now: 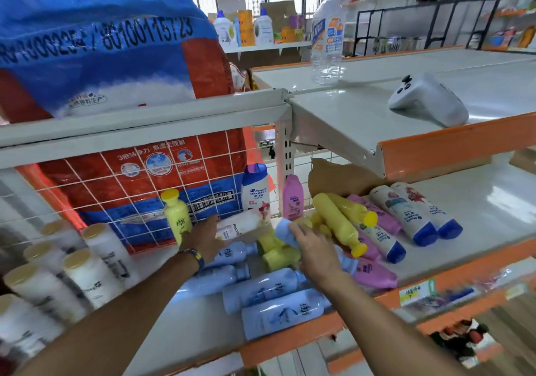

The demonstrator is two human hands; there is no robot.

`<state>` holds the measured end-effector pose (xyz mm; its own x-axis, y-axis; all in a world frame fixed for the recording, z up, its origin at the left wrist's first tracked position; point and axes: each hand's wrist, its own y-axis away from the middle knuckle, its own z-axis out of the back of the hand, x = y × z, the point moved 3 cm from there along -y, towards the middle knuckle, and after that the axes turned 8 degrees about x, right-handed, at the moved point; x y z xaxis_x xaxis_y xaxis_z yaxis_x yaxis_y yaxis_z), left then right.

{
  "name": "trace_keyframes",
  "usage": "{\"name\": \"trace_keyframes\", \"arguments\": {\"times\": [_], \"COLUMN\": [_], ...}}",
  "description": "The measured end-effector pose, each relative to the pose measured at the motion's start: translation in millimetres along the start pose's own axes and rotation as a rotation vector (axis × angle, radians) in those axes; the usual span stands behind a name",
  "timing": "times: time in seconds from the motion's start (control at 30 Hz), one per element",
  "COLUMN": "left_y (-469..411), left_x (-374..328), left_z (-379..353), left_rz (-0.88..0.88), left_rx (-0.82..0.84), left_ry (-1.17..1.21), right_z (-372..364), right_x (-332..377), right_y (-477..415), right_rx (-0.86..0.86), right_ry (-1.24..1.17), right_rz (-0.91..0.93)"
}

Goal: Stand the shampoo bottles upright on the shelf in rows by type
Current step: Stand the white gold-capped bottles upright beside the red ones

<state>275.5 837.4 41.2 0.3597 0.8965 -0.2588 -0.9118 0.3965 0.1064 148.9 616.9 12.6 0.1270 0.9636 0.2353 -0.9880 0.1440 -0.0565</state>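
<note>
Centre of the frame: the right hand [316,252] is down on the heap, fingers curled over the cap end of a pale blue plastic shampoo bottle [282,230] that lies on its side. The left hand [203,237], with a blue wristband [196,255], reaches in just left of it, between an upright yellow plastic bottle [177,216] and a white bottle lying flat [237,226]. I cannot tell whether it is gripping either one.

All of this sits on the white metal shelf with an orange front edge [478,224]. More pale blue bottles [261,288] lie flat below the hands, at the shelf's front edge. Long yellow bottles [336,221] lie right of centre across pink bottles [374,274], and white bottles with blue caps [403,210] lie further right. Against the back, one white blue-capped bottle [255,190] and one pink bottle [293,198] stand upright. At lower left, white bottles with gold caps [90,274] stand in rows, blurred.

At upper left, a big blue and red woven sack [101,41] fills the space behind a white wire grid [116,190]. On the top shelf at upper right stand a clear plastic water bottle [327,36] and a white handheld controller [426,100].
</note>
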Motion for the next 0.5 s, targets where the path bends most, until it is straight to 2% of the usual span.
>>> {"name": "trace_keyframes", "arguments": {"times": [0.13,0.33,0.5], "left_y": [19,52,79], "left_x": [6,8,12], "left_z": [2,-4,-15], "left_rz": [0.014,-0.007,0.027], "left_rx": [-0.043,-0.039,-0.015], "left_ry": [0.131,0.637,0.904], "right_z": [10,2,-12], "right_x": [12,33,50], "right_y": [-10,-28,-34], "right_rx": [0.036,0.042,-0.01], "right_ry": [0.053,0.17,0.143], "right_rz": [0.121,0.244,0.339]}}
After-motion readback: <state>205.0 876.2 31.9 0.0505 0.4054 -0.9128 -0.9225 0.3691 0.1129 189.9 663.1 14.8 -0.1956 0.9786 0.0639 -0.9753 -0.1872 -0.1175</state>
